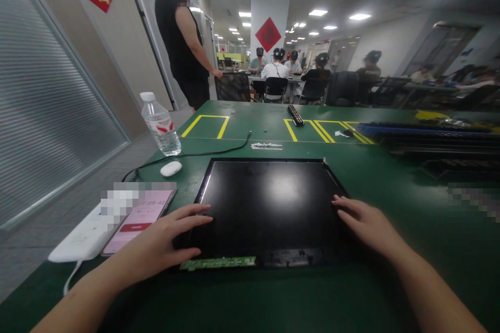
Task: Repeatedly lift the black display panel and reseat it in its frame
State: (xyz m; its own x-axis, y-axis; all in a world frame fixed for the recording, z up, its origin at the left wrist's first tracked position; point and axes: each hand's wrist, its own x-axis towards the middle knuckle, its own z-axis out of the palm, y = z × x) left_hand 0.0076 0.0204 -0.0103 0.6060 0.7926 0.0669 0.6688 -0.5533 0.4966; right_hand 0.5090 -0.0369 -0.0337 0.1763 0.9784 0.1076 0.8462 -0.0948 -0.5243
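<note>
A black display panel (pixel 269 208) lies flat on the green table (pixel 297 302) in front of me, and a ceiling light reflects in its glossy face. Along its near edge runs a narrow green circuit board (pixel 219 262), with a dark strip beside it. My left hand (pixel 175 237) rests at the panel's left side, fingers apart, the fingertips over its border. At the right border is my right hand (pixel 361 218), its fingers stretched out and touching the edge. Neither hand is wrapped round anything.
Left of the panel are a phone (pixel 144 221), a white power strip (pixel 88 234), a white earbud case (pixel 171 168), a water bottle (pixel 161 127) and a black cable (pixel 203 153). Dark panels (pixel 437 140) are stacked at the right. A person (pixel 183 36) stands beyond the table.
</note>
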